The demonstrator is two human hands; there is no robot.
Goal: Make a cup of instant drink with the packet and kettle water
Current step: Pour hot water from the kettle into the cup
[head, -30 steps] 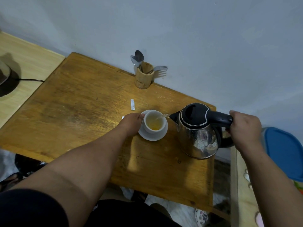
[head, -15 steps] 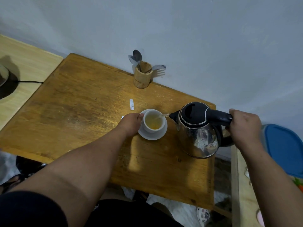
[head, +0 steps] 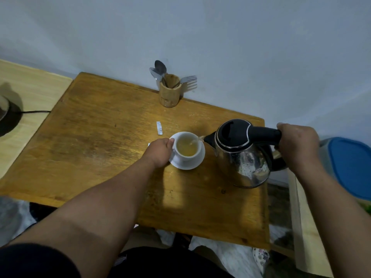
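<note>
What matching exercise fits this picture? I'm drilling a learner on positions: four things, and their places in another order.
1. white cup
2. steel kettle with black lid
3. wooden utensil holder
4. small white torn packet strip

A. lying flat on the wooden table
B. on the white saucer
C. by the wall
D. gripped by the right hand

Pairs: 1-B, 2-D, 3-C, 4-A
</note>
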